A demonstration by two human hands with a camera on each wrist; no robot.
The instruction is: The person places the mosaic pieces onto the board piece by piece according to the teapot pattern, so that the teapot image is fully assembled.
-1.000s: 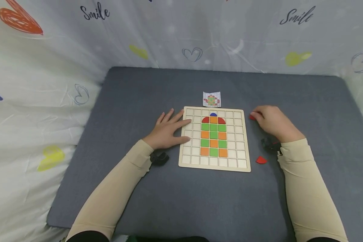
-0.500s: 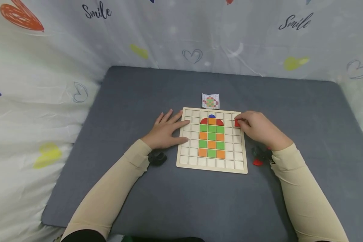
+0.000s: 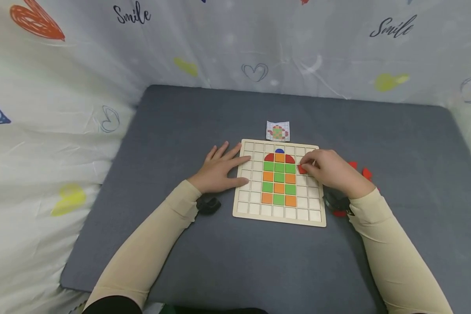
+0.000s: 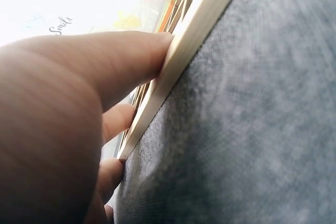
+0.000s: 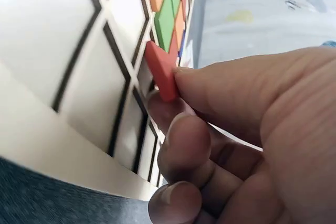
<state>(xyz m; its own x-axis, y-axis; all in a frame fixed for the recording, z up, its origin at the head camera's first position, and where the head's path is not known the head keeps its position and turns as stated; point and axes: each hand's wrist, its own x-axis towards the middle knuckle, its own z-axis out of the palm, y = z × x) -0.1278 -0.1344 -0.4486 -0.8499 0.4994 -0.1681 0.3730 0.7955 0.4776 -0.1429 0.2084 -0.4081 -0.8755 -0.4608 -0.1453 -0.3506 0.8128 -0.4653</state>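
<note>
A wooden grid board (image 3: 241,214) lies on the grey table, with green and orange squares, two red rounded pieces (image 3: 290,159) and a blue piece (image 3: 279,151) set in its middle columns. My left hand (image 3: 219,173) rests spread on the board's left edge; in the left wrist view its thumb (image 4: 131,56) touches the wooden rim (image 4: 173,72). Between thumb and fingers, my right hand (image 3: 329,171) pinches a red piece (image 3: 302,169) over the cells right of the top green row. The right wrist view shows that red piece (image 5: 163,72) tilted against the grid.
Behind the board lies a small printed card (image 3: 278,131) with a coloured pattern. Loose red pieces (image 3: 366,174) lie on the table to the right, some partly hidden by my right arm and the dark wrist device (image 3: 336,200). A white printed curtain (image 3: 220,43) hangs behind.
My right hand has moved left from the table beside the board to over the grid, carrying the red piece. Loose red pieces beyond the right wrist have come into view. The left hand stays in place.
</note>
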